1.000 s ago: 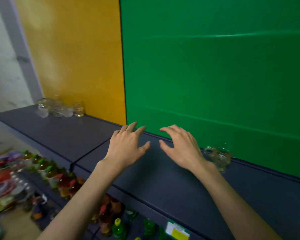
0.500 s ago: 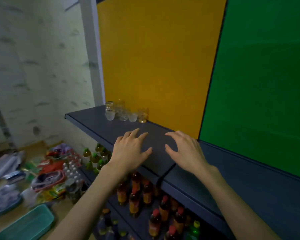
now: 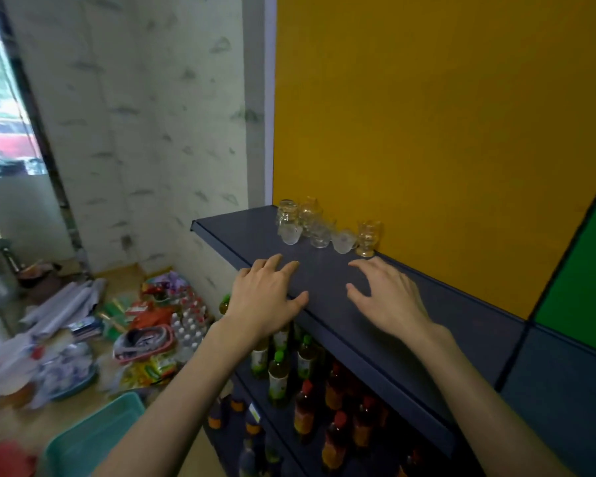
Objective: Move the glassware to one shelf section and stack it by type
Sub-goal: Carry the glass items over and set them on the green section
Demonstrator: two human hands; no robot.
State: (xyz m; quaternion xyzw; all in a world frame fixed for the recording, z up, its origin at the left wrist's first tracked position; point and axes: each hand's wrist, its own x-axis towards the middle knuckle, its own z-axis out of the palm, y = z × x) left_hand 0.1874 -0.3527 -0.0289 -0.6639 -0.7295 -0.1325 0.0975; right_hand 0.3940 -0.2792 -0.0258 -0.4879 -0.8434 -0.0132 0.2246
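Clustered glassware at the far left end of the dark shelf, tight against the yellow back panel: roughly 6 or 7 clear pieces, exact count hard to tell through overlap and blur. A frosted-looking small cup at the front left, a similar cup further right, a stemmed amber-tinted glass at the right edge, taller clear pieces behind. Likely light, rigid, smooth and brittle; prone to clinking or chipping where pieces touch, and easy to topple, the stemmed one above all. Best taken 1 at a time around the bowl or body, thumb against fingers, not by rim or stem; nesting only like with like. Left hand spread and relaxed over the shelf's front edge, grip empty. Right hand hovering above the shelf just short of the stemmed glass, fingers loosely splayed, grip empty too. Neither hand touching any glass. Below, a lower shelf packed with capped drink bottles. Further out, floor clutter of packets, a teal plastic tray, and a pale marbled wall.
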